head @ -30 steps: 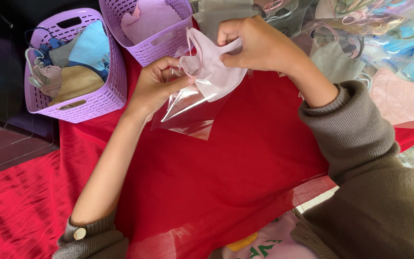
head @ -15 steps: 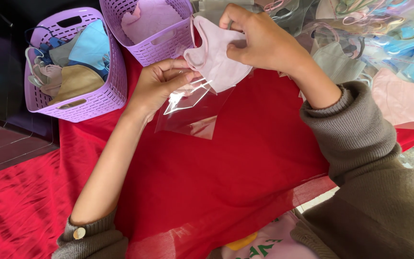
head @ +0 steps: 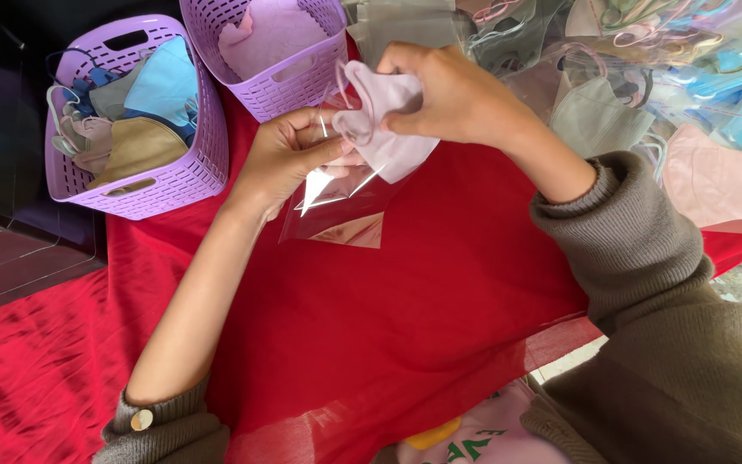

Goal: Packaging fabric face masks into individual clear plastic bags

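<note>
Far left, purple basket (head: 184, 176) on the red cloth (head: 405, 301), packed with loose face masks: blue (head: 163, 82), tan (head: 135, 148), greyish ones at its left edge. Just right of it, second purple basket (head: 261, 86), top cut off by the frame edge, with pale pink masks (head: 270, 34) inside.

My left hand (head: 289, 159) sits right of the first basket, below the second. Thumb and fingers curled, pinching the top edge of a clear plastic bag (head: 341, 206). Bag hangs down from my fingers toward the cloth, glare streaks across it, lower corner looks close to the cloth; can't tell if it touches.

The pink mask (head: 384, 125) is at the mouth of the bag, between both hands, touching my left fingertips. Its lower part overlaps the top of the bag; can't tell how far inside it is. Ear loop sticks up on its left side.

My right hand (head: 448, 94) is above and right of the mask, fingers bunched, pinching the folded mask along its upper edge. Grey-brown sleeve (head: 637, 232) is pushed up the forearm.

Far right, pile of bagged masks (head: 646, 77) on the cloth, in clear wrappers: grey, pink, blue, some with coloured loops. One pink bagged mask (head: 714, 176) lies at the right edge.
</note>
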